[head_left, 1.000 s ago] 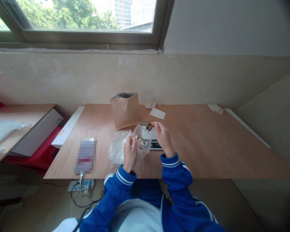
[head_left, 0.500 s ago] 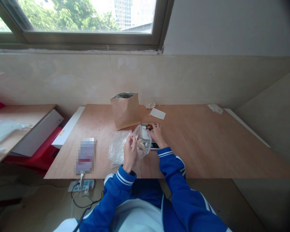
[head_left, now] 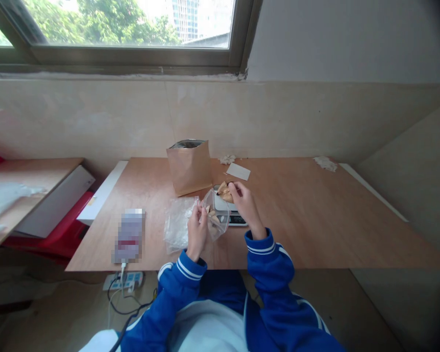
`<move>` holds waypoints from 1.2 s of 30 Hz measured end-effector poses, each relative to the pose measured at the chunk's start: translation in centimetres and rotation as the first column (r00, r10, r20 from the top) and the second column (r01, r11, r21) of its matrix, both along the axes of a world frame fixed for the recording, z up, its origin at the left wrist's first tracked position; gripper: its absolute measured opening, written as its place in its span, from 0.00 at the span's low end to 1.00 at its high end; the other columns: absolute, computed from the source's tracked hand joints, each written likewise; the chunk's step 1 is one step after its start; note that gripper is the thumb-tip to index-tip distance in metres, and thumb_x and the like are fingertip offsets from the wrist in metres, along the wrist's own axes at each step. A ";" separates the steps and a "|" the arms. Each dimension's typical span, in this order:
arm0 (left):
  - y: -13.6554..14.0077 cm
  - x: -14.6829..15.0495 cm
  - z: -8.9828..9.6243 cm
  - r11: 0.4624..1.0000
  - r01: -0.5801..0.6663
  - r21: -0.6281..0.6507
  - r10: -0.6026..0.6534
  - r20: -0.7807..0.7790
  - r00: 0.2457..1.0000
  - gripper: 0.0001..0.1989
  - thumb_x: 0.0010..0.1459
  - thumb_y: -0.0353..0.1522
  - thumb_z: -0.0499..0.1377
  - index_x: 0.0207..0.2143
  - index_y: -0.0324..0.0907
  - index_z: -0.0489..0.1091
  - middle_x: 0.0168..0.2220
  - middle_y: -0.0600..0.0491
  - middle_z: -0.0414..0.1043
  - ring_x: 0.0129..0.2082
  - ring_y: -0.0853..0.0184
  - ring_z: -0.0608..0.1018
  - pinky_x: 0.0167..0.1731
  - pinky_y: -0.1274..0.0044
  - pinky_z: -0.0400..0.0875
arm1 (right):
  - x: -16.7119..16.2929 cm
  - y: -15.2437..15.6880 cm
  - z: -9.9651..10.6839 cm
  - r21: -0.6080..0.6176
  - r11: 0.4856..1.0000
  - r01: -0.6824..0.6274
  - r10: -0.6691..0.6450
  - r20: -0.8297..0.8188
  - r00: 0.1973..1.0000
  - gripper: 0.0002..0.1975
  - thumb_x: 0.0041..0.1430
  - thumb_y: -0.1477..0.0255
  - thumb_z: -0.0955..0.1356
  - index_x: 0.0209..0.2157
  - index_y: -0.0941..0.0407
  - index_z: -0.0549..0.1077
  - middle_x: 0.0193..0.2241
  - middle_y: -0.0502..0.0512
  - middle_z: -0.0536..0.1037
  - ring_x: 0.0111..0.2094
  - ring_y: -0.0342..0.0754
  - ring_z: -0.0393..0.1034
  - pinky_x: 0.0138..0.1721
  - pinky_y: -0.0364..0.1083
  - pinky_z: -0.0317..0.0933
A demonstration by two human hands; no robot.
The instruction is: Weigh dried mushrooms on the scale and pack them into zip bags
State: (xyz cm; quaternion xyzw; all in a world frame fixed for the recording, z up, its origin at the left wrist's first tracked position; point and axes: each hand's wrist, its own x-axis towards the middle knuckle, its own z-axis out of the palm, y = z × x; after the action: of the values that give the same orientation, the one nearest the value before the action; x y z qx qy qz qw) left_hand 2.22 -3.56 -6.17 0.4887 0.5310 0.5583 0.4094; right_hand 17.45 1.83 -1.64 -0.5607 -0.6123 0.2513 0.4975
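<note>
My left hand [head_left: 198, 227] pinches the edge of a clear plastic bag [head_left: 220, 230], which stands with its mouth spread and several pale tan pieces in the bottom. Between the fingertips of my right hand [head_left: 244, 198] is a tan-brown dried piece [head_left: 224, 191] with dark edges; its exact kind is unclear. That piece is just above a kitchen scale [head_left: 238, 220] with a light top and a dark display. The bag hides the scale's left front part. Flat beside my left hand lies a stack of empty clear bags [head_left: 176, 227].
An upright kraft paper pouch [head_left: 189, 168] with a silvery inside stands open behind the bags. A white card [head_left: 238, 171] and crumpled tissue [head_left: 227, 160] lie at the back, more tissue [head_left: 326, 164] at the far right. A blurred-out device [head_left: 130, 237] with a white cable lies left.
My right hand has lifted the tan-brown piece from the scale and drawn slightly right and toward me, showing more of the scale. My left hand and the bag have stayed in place.
</note>
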 end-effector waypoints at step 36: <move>0.3 -1.1 0.3 0.997 -0.036 0.063 0.032 0.058 0.998 0.20 0.56 0.41 0.60 0.49 0.44 0.64 0.52 0.47 0.67 0.55 0.61 0.69 0.54 0.67 0.61 | -0.5 -7.4 -2.6 -0.113 0.977 -0.181 0.134 -0.333 0.933 0.25 0.64 0.52 0.58 0.49 0.53 0.75 0.47 0.57 0.78 0.52 0.55 0.70 0.54 0.56 0.64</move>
State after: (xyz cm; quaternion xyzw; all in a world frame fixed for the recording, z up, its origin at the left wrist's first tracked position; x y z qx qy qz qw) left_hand 1.12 -3.24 -5.89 0.4763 0.5093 0.5955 0.3990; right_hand 16.90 -5.56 -4.22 -0.4949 -0.5461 0.4218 0.5282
